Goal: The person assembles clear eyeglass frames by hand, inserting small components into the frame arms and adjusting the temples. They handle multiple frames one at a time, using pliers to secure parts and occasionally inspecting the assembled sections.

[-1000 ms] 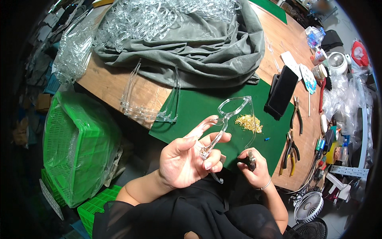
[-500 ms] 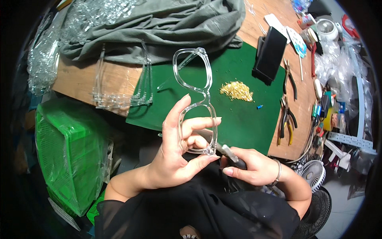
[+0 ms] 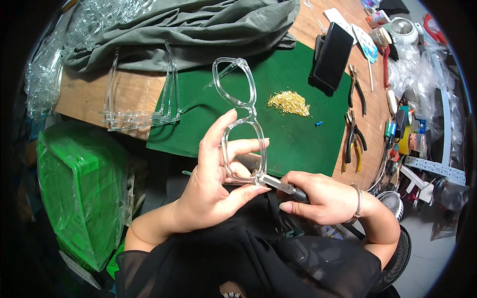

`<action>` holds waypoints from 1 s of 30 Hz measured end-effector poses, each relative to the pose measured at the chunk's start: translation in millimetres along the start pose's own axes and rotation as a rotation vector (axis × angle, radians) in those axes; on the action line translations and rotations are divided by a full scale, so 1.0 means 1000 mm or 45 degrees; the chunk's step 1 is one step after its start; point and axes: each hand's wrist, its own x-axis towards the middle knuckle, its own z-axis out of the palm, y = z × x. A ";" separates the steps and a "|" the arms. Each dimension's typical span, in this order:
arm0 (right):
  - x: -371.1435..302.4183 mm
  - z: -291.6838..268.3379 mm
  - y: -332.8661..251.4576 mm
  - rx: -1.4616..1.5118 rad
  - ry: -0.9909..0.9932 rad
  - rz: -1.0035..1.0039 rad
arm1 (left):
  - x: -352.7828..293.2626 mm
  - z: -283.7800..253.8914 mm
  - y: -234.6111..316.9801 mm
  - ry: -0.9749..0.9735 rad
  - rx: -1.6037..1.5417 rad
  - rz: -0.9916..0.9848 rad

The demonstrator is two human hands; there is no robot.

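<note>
My left hand point(image 3: 211, 181) holds a clear plastic eyeglass frame point(image 3: 252, 117) on end, thumb and fingers gripping its lower rim. One temple arm runs back from the upper corner; the lower one is mostly hidden by my hand. Closed around the black handle of a pair of pliers point(image 3: 299, 194) is my right hand point(image 3: 323, 198). Their metal jaws meet the lower hinge corner of the frame, beside my left thumb; whether they grip it I cannot tell. Farther left, several clear eyeglass frames point(image 3: 144, 119) stand at the table's edge.
On the green mat point(image 3: 308, 154) lie a heap of small gold pieces point(image 3: 289, 103), a blue pin point(image 3: 319, 123) and a black phone point(image 3: 332, 57). Two pliers point(image 3: 354, 141) rest at its right. Grey cloth point(image 3: 198, 32) covers the back; a green crate point(image 3: 79, 184) stands left.
The pliers' jaws have turned and come to the lower hinge corner of the eyeglass frame. The left hand with the frame has shifted slightly left in the picture.
</note>
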 end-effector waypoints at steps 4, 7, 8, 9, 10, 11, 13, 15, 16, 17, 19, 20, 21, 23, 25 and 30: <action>-0.001 -0.002 -0.001 -0.051 0.024 -0.021 | 0.002 0.001 -0.003 -0.005 0.007 0.021; -0.001 0.000 0.002 -0.129 0.064 -0.019 | 0.003 0.002 -0.004 -0.010 0.009 0.010; -0.001 0.001 0.003 -0.157 0.082 -0.011 | 0.003 0.002 -0.005 -0.015 0.009 0.005; 0.000 0.004 0.002 -0.222 0.128 0.005 | 0.003 0.003 -0.006 -0.005 -0.008 0.005; 0.000 0.007 0.001 -0.287 0.173 0.020 | 0.003 0.003 -0.006 0.007 -0.025 0.006; 0.000 0.010 -0.001 -0.353 0.220 0.038 | 0.003 0.003 -0.007 0.016 -0.044 0.007; 0.002 0.019 0.006 -0.454 0.378 -0.017 | 0.003 0.004 -0.009 0.011 -0.028 0.032; 0.003 0.022 0.009 -0.439 0.434 -0.029 | 0.004 0.004 -0.009 0.015 -0.041 0.035; 0.003 0.022 0.010 -0.409 0.430 -0.047 | 0.005 0.005 -0.008 0.023 -0.065 0.022; 0.006 0.021 0.013 -0.382 0.424 -0.072 | 0.005 0.005 -0.006 0.037 -0.083 0.013; 0.008 0.016 0.014 -0.316 0.350 -0.089 | 0.008 0.003 -0.006 0.025 -0.077 0.012; 0.008 0.011 0.014 -0.208 0.272 -0.129 | 0.009 0.002 -0.007 0.020 -0.074 0.017; 0.008 0.006 0.016 -0.100 0.193 -0.170 | 0.009 0.001 -0.008 0.014 -0.098 0.020; 0.005 -0.001 0.023 0.040 0.098 -0.223 | 0.011 0.000 -0.007 -0.004 -0.093 0.041; 0.007 -0.004 0.032 -0.053 0.216 -0.184 | 0.013 -0.001 -0.004 0.008 -0.106 0.018; 0.030 0.017 0.072 -0.054 0.760 -0.297 | 0.011 -0.001 -0.007 -0.022 -0.051 0.009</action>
